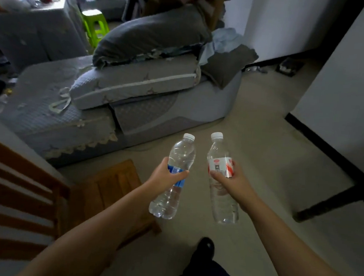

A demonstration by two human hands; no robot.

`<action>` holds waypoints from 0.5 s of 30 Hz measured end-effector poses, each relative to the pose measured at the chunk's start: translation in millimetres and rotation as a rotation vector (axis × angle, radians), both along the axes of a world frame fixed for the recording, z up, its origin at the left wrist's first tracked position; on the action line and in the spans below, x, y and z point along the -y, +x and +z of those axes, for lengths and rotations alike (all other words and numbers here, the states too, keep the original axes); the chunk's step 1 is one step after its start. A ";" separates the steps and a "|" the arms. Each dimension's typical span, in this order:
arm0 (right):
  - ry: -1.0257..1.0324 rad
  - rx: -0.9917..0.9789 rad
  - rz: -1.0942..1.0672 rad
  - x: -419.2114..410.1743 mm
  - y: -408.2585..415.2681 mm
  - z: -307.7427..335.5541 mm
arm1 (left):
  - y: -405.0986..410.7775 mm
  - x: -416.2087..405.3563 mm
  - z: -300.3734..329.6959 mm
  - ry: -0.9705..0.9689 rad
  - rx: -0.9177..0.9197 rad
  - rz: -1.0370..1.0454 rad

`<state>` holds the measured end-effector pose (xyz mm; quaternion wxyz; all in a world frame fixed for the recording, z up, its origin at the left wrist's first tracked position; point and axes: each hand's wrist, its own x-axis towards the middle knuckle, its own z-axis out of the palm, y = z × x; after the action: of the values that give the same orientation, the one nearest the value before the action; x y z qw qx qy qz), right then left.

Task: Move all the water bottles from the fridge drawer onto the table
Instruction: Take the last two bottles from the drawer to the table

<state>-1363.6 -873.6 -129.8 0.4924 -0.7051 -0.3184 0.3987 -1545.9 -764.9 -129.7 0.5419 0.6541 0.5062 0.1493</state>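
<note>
Your left hand (165,175) grips the blue-labelled bottle (174,178); your right hand (231,180) grips the red-labelled bottle (221,175). Both bottles are held upright, side by side above the floor (263,126), near the sofa (136,104).

Left hand (165,175) and right hand (231,180) side by side over floor (262,143), one bottle each: left bottle (170,199), right bottle (222,196), apart. Sofa (70,119) ahead-left, cushions (137,83) stacked on it. Wooden chair (108,186) left of hands. Stool (96,26) behind sofa.
</note>
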 end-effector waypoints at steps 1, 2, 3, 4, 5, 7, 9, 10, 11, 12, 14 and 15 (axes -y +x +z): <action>-0.001 -0.015 -0.013 -7.6 11.6 1.5 | 13.9 -10.5 0.9 0.005 -0.011 -0.006; 0.004 -0.021 -0.027 -16.0 26.2 2.6 | 30.8 -22.0 1.2 0.008 -0.012 -0.013; 0.008 -0.016 -0.034 -24.6 43.8 2.8 | 49.8 -33.8 1.5 0.009 -0.010 -0.022; 0.007 -0.014 -0.039 -31.4 59.2 5.0 | 67.5 -44.1 1.6 0.006 -0.016 -0.033; 0.007 -0.007 -0.044 -37.8 77.5 6.8 | 87.5 -53.8 2.1 0.003 -0.011 -0.042; 0.006 0.010 -0.059 -47.5 109.6 9.8 | 121.6 -67.5 2.8 0.004 0.004 -0.051; -0.016 0.012 -0.111 -52.2 142.0 9.2 | 155.7 -77.3 2.5 -0.002 0.003 -0.071; -0.021 0.001 -0.147 -54.5 160.4 8.6 | 175.5 -83.0 1.7 -0.003 0.007 -0.091; -0.023 -0.011 -0.173 -55.4 173.2 7.6 | 188.9 -86.3 1.4 -0.007 0.004 -0.113; -0.027 -0.025 -0.201 -56.1 186.6 6.6 | 203.9 -90.9 0.1 -0.015 0.001 -0.140; -0.038 -0.036 -0.254 -56.1 213.8 4.0 | 237.4 -101.4 -4.4 -0.027 -0.022 -0.207; -0.039 -0.041 -0.279 -56.3 224.8 2.9 | 251.7 -106.3 -5.8 -0.028 -0.035 -0.234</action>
<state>-1138.9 -817.3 -126.9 0.5357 -0.7436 -0.1994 0.3469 -1294.2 -658.6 -135.5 0.5556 0.7037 0.4379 0.0666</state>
